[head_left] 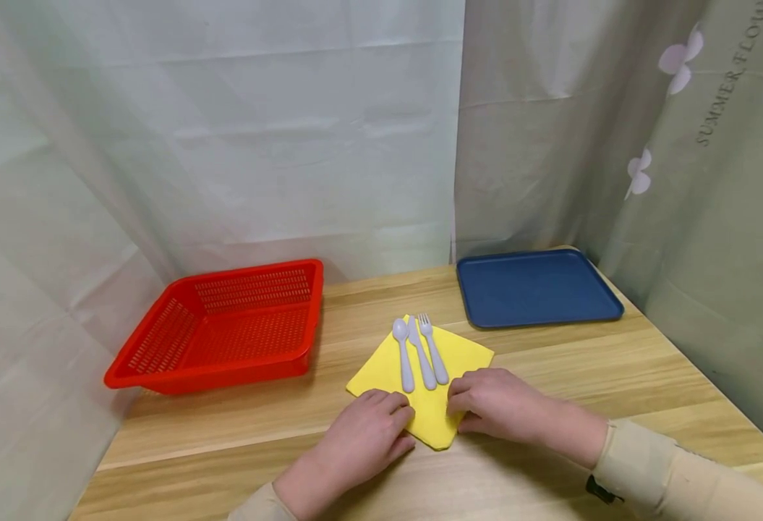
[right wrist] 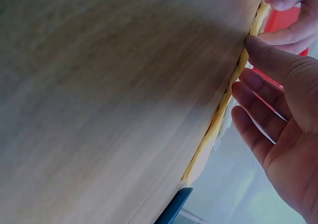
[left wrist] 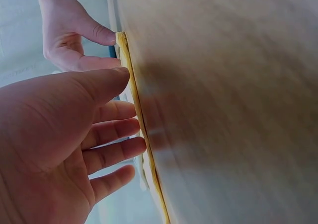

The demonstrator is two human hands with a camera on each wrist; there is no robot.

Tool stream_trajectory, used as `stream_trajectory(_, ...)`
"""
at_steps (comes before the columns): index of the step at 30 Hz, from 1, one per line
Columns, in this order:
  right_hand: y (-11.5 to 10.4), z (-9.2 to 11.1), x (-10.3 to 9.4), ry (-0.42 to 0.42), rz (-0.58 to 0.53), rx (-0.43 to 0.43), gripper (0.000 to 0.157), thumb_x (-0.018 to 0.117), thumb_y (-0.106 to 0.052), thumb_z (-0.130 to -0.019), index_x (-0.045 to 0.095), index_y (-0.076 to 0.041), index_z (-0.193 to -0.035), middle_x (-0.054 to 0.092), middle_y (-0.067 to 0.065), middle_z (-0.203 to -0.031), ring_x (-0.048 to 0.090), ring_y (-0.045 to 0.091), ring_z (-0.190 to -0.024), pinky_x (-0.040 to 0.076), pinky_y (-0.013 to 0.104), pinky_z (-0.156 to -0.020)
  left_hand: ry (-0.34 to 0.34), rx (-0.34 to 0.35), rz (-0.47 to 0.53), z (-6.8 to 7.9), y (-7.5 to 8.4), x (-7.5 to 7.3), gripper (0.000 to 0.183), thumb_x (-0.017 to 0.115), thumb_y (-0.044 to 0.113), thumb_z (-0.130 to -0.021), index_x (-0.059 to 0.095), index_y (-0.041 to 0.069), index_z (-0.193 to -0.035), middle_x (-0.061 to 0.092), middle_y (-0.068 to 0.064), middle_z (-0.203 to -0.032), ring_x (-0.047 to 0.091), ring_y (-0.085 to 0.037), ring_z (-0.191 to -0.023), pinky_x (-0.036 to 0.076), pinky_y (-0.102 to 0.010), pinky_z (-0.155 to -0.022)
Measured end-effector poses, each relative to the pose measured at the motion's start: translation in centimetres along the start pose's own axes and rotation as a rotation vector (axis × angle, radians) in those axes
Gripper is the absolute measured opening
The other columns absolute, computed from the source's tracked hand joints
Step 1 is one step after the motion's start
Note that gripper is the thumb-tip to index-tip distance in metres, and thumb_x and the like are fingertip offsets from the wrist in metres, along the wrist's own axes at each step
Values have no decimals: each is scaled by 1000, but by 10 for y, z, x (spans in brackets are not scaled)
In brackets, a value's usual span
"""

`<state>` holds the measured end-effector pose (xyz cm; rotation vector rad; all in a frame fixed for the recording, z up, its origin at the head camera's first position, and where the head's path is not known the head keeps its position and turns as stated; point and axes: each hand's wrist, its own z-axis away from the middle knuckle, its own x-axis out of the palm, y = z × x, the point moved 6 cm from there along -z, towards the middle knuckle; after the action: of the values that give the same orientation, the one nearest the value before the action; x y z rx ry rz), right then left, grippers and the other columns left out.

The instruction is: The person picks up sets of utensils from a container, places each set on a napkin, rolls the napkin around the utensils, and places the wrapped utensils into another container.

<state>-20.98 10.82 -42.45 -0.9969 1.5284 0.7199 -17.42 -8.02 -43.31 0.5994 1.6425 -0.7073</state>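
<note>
A folded yellow napkin [head_left: 428,423] lies on the wooden table, one corner pointing toward me. On its upper part sit a pale grey spoon [head_left: 403,354], a knife [head_left: 422,354] and a fork [head_left: 434,349], side by side. At the napkin's lower left edge my left hand [head_left: 369,432] touches the cloth with loosely bent fingers. My right hand [head_left: 500,405] touches the lower right edge in the same way. Both wrist views show the thumbs and fingertips along the thin yellow edge, the fingers relaxed rather than gripping.
To the left stands a red plastic basket [head_left: 296,365] with perforated walls. A dark blue tray [head_left: 537,288] lies at the back right of the table. Pale curtains [head_left: 329,145] hang behind and on both sides.
</note>
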Motion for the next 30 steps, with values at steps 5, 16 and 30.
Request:
stream_trajectory(5,-2,0,0,25,25,-16,20,96,-26,-87,81,-28,-100,70,-13,-104,64,6,-92,55,26,-78,12,4,1,0,1,0,31,78,42,-104,76,15,-120,70,0,-122,67,-20,-113,54,-39,-107)
stream_trajectory(16,-5,0,1,68,31,-48,20,94,-19,-88,78,-29,-92,66,-13,-100,62,6,-88,55,26,-78,13,-4,17,-1,1,0,29,80,41,-103,76,15,-117,69,0,-120,66,-19,-111,54,-38,-105)
stream_trajectory(30,-3,-6,7,37,4,-26,16,87,-14,-96,75,-25,-96,62,-12,-97,59,6,-87,55,27,-79,11,-20,20,-7,-1,-3,31,79,47,-102,75,17,-109,70,-2,-121,67,-21,-112,54,-39,-106)
